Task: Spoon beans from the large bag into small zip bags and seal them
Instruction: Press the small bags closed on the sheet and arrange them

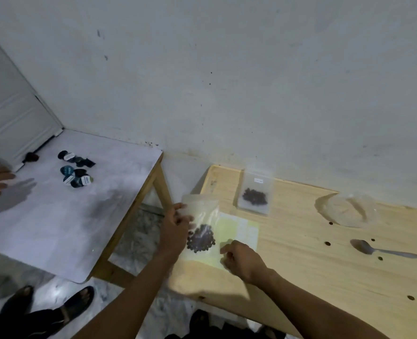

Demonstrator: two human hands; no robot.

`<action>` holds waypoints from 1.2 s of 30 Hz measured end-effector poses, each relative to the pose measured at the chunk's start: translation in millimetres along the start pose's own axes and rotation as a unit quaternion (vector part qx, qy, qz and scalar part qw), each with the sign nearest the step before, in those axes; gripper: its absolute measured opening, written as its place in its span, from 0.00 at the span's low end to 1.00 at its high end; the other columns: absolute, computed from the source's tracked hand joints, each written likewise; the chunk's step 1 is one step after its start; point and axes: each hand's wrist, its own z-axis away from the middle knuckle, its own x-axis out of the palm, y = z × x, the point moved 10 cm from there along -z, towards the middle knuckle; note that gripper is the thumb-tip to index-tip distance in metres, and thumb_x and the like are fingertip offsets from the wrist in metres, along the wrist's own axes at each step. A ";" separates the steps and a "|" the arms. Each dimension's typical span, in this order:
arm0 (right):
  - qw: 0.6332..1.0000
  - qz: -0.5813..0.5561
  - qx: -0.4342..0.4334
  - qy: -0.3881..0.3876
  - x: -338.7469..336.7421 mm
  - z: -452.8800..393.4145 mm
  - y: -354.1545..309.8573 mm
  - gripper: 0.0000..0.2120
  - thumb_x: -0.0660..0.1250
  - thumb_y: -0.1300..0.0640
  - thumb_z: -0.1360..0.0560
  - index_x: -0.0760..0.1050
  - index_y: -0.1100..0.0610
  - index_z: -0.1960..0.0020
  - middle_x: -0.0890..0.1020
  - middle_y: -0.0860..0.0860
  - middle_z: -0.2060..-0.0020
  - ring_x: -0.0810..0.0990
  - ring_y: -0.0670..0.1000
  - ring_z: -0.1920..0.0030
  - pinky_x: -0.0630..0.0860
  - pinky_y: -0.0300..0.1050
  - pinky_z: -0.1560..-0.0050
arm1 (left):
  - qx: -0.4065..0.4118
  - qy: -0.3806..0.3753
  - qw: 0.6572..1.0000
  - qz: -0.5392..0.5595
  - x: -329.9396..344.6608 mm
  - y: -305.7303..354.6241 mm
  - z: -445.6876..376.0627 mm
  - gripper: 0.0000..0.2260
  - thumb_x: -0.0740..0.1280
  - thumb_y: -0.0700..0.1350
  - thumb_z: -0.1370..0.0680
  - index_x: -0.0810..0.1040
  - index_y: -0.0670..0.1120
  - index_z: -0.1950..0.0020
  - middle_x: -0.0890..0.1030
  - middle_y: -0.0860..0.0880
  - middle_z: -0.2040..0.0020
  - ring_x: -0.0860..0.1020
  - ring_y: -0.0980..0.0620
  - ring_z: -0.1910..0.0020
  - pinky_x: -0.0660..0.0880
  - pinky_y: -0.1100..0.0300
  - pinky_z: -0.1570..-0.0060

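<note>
Sealing step, by the look of it: left hand (pixel 175 222) pinches the upper edge of the filled small zip bag (pixel 201 231) at the wooden table's (pixel 300 265) near-left corner; right hand (pixel 239 259) beside its bottom corner, fingers loosely curled, grip unclear. Spoon (pixel 373 249) lies idle well right. Next: press the zip shut along its length

Counts, taken from the wooden table (pixel 312 272):
- zip bags with beans: two, one (pixel 254 195) at its far edge, one (pixel 201 234) at its left end
- spoon (pixel 373 249): one
- loose beans (pixel 327 243): about six
- large bag (pixel 349 211): one
</note>
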 end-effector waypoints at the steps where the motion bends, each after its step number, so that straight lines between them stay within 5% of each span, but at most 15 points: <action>1: 1.000 0.022 -0.005 0.000 4.0 -1.3 -3.7 0.13 0.63 0.54 0.23 0.79 0.52 0.41 0.74 0.45 0.52 0.74 0.47 0.54 0.66 0.40 0.56 | 0.003 0.005 1.000 -0.002 -4.3 1.9 2.1 0.11 0.62 0.32 0.21 0.74 0.44 0.42 0.82 0.44 0.56 0.81 0.57 0.68 0.76 0.64 0.70; 6: 0.999 0.040 0.011 0.009 19.3 -8.1 -8.6 0.10 0.60 0.60 0.28 0.80 0.54 0.55 0.79 0.52 0.53 0.78 0.53 0.54 0.74 0.44 0.55 | 0.014 0.003 1.000 -0.027 -14.5 5.7 8.4 0.14 0.63 0.33 0.22 0.74 0.47 0.40 0.83 0.46 0.55 0.81 0.55 0.64 0.75 0.67 0.71; 9: 0.997 -0.068 0.034 0.007 15.5 -9.2 -2.0 0.07 0.62 0.62 0.28 0.76 0.54 0.62 0.81 0.50 0.61 0.77 0.47 0.62 0.77 0.44 0.57 | 0.032 -0.003 0.999 -0.042 -13.2 14.7 11.8 0.14 0.63 0.35 0.21 0.73 0.49 0.40 0.81 0.50 0.54 0.80 0.53 0.61 0.74 0.70 0.71; 11: 0.984 -0.159 0.081 0.019 3.4 -7.5 12.0 0.07 0.64 0.61 0.26 0.74 0.53 0.61 0.80 0.47 0.66 0.76 0.44 0.67 0.75 0.36 0.64 | 0.041 -0.005 0.998 -0.054 -10.7 20.0 10.9 0.13 0.63 0.36 0.21 0.73 0.52 0.41 0.79 0.50 0.58 0.78 0.49 0.63 0.73 0.68 0.73; 15: 0.931 -0.327 0.125 0.099 -44.2 -3.4 31.3 0.06 0.66 0.62 0.23 0.75 0.57 0.59 0.81 0.52 0.65 0.78 0.50 0.65 0.74 0.45 0.61 | 0.065 -0.018 0.995 -0.074 2.2 34.5 6.4 0.13 0.63 0.35 0.21 0.74 0.52 0.42 0.81 0.39 0.58 0.74 0.48 0.66 0.72 0.59 0.70; 18: 0.886 -0.417 0.123 0.161 -89.2 4.8 26.7 0.05 0.66 0.61 0.21 0.78 0.59 0.55 0.80 0.52 0.63 0.78 0.51 0.63 0.74 0.42 0.60 | 0.098 -0.018 0.993 -0.070 15.6 54.8 5.8 0.14 0.64 0.33 0.22 0.74 0.51 0.44 0.81 0.42 0.60 0.73 0.49 0.69 0.71 0.60 0.74; 23: 0.876 -0.420 0.076 0.225 -149.7 13.7 -4.0 0.07 0.66 0.63 0.22 0.81 0.56 0.50 0.81 0.51 0.59 0.78 0.49 0.61 0.76 0.38 0.61 | 0.143 -0.068 0.986 -0.052 52.1 80.5 11.2 0.17 0.65 0.35 0.21 0.73 0.60 0.45 0.83 0.51 0.57 0.77 0.44 0.66 0.78 0.46 0.66; 28: 0.860 -0.416 0.065 0.288 -171.5 16.0 -17.5 0.04 0.71 0.61 0.26 0.81 0.55 0.52 0.77 0.52 0.64 0.79 0.50 0.62 0.76 0.41 0.59 | 0.150 -0.121 0.981 0.000 89.0 104.8 23.2 0.14 0.62 0.34 0.19 0.73 0.51 0.39 0.84 0.49 0.46 0.83 0.50 0.55 0.77 0.61 0.60; 36: 0.831 -0.430 0.097 0.339 -182.4 23.8 -8.1 0.01 0.72 0.59 0.27 0.82 0.55 0.56 0.81 0.51 0.64 0.78 0.48 0.62 0.76 0.45 0.55 | 0.156 -0.159 0.975 -0.017 117.4 118.9 35.2 0.14 0.61 0.37 0.18 0.72 0.55 0.38 0.82 0.65 0.48 0.81 0.46 0.54 0.79 0.42 0.52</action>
